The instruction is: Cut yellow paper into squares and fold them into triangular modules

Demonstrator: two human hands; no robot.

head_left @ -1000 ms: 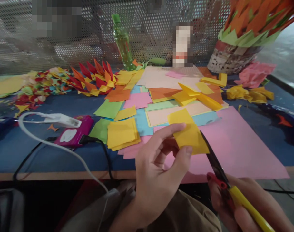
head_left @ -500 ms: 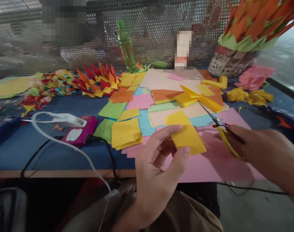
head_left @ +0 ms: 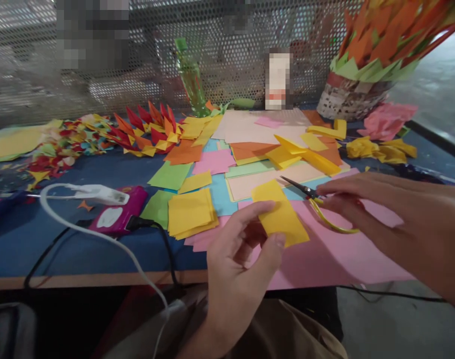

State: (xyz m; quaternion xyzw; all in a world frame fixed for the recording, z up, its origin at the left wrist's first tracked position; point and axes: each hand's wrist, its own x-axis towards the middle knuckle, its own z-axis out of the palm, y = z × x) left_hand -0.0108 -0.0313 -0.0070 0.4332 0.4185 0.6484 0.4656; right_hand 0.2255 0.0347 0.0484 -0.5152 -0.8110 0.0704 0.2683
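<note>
My left hand (head_left: pixel 238 264) pinches a yellow paper rectangle (head_left: pixel 280 214) between thumb and fingers, above the table's near edge. To its right, my right hand (head_left: pixel 384 219) reaches in with its fingers stretched out. Their tips rest at the small scissors (head_left: pixel 313 195), whose yellow handle loop and dark blades lie flat on the big pink sheet (head_left: pixel 347 254). The loop shows free under the fingers. A stack of yellow paper squares (head_left: pixel 190 212) lies left of my left hand.
Coloured paper sheets (head_left: pixel 250 149) cover the blue table (head_left: pixel 81 244). A white charger (head_left: pixel 100 193) and a magenta device (head_left: pixel 117 214) with cables lie at the left. Folded red and orange paper points (head_left: pixel 148 122), a green bottle (head_left: pixel 189 75) and a paper-decorated basket (head_left: pixel 358 94) stand at the back.
My right hand carried the scissors up from the lower right and laid them on the pink sheet, then spread its fingers. My left hand kept the yellow piece almost still.
</note>
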